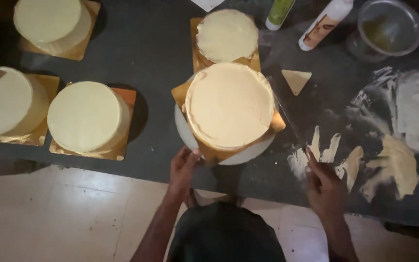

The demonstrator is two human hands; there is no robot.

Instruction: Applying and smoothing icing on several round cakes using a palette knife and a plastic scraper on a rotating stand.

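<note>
- A person stands at a dark worktop (151,43), the left hand (183,170) with fingers curled on the near edge of a white turntable (248,154).
- On the turntable sits a round cream-coated cake (230,104) on a gold board (209,153), at the centre of the scene.
- The right hand (323,187) is closed around a long thin spatula (287,119) that reaches toward the cake's right side.
- Four more frosted cakes stand on gold boards to the left and far side.
- Cream smears (389,165), a triangular scraper (296,80), two bottles and a metal bowl (389,26) lie to the right.
</note>
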